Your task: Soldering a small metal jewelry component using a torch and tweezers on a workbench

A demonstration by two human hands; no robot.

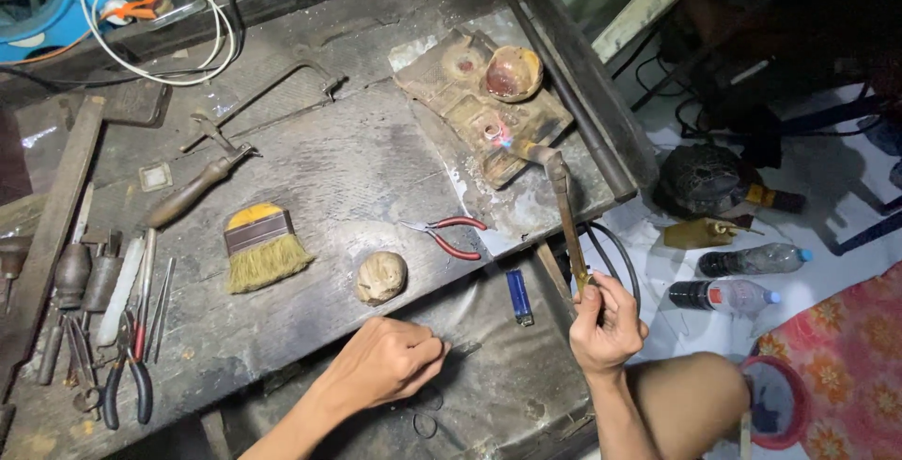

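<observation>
Brush (263, 249) lies left of pliers (449, 234) on workbench (348, 169).

Worn wooden workbench (357, 164) with brush (261, 249), pliers (449, 234), lighter (519, 296)

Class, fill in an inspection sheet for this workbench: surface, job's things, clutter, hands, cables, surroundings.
Surface: dark worn wooden bench, stained.
Job's things: torch flaming on the scorched block; small bowl on it.
Clutter: brush, red-handled pliers, blue lighter, saw frame, tools at left.
Hands: right hand grips the torch; left hand closed on the bench edge.
Cables: black hose by the torch; white cable top left.
Surroundings: two bottles on the floor.
</observation>
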